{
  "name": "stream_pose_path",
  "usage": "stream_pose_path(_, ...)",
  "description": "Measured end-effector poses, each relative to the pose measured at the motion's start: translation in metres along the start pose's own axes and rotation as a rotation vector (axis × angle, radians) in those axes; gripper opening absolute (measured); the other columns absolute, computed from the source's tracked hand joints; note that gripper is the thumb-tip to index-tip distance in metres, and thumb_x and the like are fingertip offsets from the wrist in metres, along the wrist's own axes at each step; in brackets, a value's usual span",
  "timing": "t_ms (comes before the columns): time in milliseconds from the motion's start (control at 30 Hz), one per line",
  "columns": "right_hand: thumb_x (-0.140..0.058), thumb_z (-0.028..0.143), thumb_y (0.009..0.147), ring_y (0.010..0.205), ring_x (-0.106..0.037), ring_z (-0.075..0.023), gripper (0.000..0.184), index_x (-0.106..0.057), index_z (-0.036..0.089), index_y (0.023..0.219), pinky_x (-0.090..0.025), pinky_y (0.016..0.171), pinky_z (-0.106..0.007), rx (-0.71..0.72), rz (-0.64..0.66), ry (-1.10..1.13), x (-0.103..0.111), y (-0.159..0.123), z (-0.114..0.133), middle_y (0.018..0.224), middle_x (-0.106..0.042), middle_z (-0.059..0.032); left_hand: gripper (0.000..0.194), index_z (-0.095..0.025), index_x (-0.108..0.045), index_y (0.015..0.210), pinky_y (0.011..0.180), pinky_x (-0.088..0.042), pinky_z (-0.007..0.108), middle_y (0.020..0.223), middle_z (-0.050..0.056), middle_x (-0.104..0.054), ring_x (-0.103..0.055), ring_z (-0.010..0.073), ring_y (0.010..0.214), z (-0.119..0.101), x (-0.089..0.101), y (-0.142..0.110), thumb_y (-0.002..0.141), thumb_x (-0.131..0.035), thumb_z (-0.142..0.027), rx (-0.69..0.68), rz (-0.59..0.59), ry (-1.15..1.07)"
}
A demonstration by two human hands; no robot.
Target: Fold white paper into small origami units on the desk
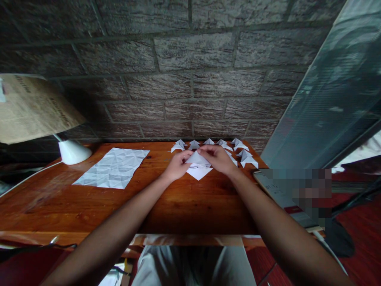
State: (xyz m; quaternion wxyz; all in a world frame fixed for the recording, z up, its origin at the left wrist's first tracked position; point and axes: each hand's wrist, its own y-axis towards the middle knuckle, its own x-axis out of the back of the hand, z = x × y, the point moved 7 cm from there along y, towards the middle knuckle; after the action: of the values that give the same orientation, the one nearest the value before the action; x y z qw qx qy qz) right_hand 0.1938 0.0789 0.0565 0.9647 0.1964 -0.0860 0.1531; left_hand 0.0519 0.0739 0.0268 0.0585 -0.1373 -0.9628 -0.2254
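Between my two hands is a folded white paper piece (199,160), its lower corner pointing toward me over the wooden desk. My left hand (177,163) pinches its left side, and a ring shows on one finger. With bent fingers, my right hand (218,158) grips the piece near its top and right edge. Just beyond the hands, several folded paper pieces (209,142) stand in a row near the wall. Another folded piece (247,158) sits to the right of my right hand, and one beside it is partly hidden by that hand.
A creased paper sheet (114,167) lies flat at the left of the wooden desk (178,206). Behind it stands a lamp with a white base (73,151) and a paper shade (35,107). A board-like object (268,183), partly blurred, rests at the right edge. A brick wall (193,83) bounds the back.
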Motion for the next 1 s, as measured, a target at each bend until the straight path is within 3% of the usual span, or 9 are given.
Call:
stream_pose_path(167,-0.064,0.050,0.084,0.073,-0.057,-0.0161,0.033,-0.070,0.018,0.082,-0.044,0.070,-0.029,0.082,0.028,-0.100,-0.003,0.001,0.000,0.077,-0.067,-0.0026,0.019,-0.015,-0.070,0.085,0.057,-0.042,0.022,0.074,0.002,-0.072,-0.061,0.0134,0.062,-0.002,-0.001,0.000,0.069,-0.070,-0.026,0.001,0.030,-0.006)
stream_pose_path(333,-0.068,0.051,0.081,0.069,-0.057,-0.0152,0.034,-0.070,0.018,0.081,-0.044,0.067,-0.028,-0.011,0.011,-0.019,-0.002,0.001,-0.004,0.076,-0.067,-0.0016,0.017,-0.016,-0.070,0.082,0.053,-0.039,0.022,0.067,0.000,-0.069,-0.057,0.0129,0.057,-0.002,-0.002,0.000,0.070,-0.071,-0.027,0.025,0.000,-0.033)
stream_pose_path(533,-0.076,0.057,0.074,0.074,-0.062,-0.0153,0.041,-0.075,0.020,0.091,-0.050,0.067,-0.027,-0.119,-0.049,0.190,0.004,0.001,-0.002,0.085,-0.073,-0.0027,0.019,-0.016,-0.069,0.079,0.055,-0.039,0.023,0.068,-0.001,-0.067,-0.055,0.0124,0.059,0.007,0.018,0.003,0.068,-0.073,-0.031,0.077,-0.259,-0.108)
stream_pose_path(633,-0.083,0.051,0.069,0.080,-0.065,-0.0157,0.045,-0.074,0.022,0.102,-0.053,0.066,-0.025,-0.148,0.046,0.234,-0.008,-0.001,-0.002,0.093,-0.075,-0.0034,0.024,-0.016,-0.067,0.079,0.057,-0.040,0.023,0.069,-0.001,-0.066,-0.053,0.0120,0.060,0.014,0.033,0.004,0.070,-0.072,-0.037,0.090,-0.403,-0.149)
stream_pose_path(733,-0.085,0.048,0.067,0.079,-0.065,-0.0154,0.039,-0.075,0.021,0.093,-0.053,0.064,-0.024,-0.151,0.098,0.218,-0.019,-0.003,-0.004,0.089,-0.075,-0.0030,0.028,-0.017,-0.066,0.085,0.060,-0.042,0.024,0.073,-0.001,-0.067,-0.055,0.0123,0.063,0.016,0.041,0.003,0.070,-0.074,-0.039,0.088,-0.485,-0.171)
stream_pose_path(833,-0.080,0.053,0.071,0.071,-0.062,-0.0138,0.036,-0.074,0.020,0.083,-0.051,0.059,-0.023,-0.145,0.023,0.184,-0.018,-0.004,-0.007,0.082,-0.073,-0.0024,0.051,-0.020,-0.062,0.118,0.062,-0.045,0.024,0.082,0.000,-0.070,-0.059,0.0141,0.067,0.009,0.039,0.002,0.072,-0.077,-0.037,0.080,-0.476,-0.192)
stream_pose_path(900,-0.078,0.054,0.071,0.066,-0.059,-0.0128,0.036,-0.074,0.020,0.083,-0.049,0.058,-0.024,-0.145,-0.004,0.170,-0.015,-0.003,-0.010,0.079,-0.072,-0.0017,0.067,-0.024,-0.053,0.136,0.069,-0.048,0.026,0.093,0.003,-0.073,-0.064,0.0167,0.077,0.000,0.032,0.003,0.074,-0.077,-0.036,0.063,-0.402,-0.212)
stream_pose_path(1000,-0.078,0.054,0.070,0.062,-0.055,-0.0123,0.037,-0.074,0.020,0.082,-0.047,0.056,-0.025,-0.131,-0.016,0.133,-0.010,-0.001,-0.010,0.071,-0.067,0.0000,0.052,-0.022,-0.065,0.123,0.083,-0.050,0.029,0.114,0.006,-0.072,-0.065,0.0217,0.101,-0.013,0.022,0.004,0.075,-0.078,-0.039,0.012,-0.257,-0.173)
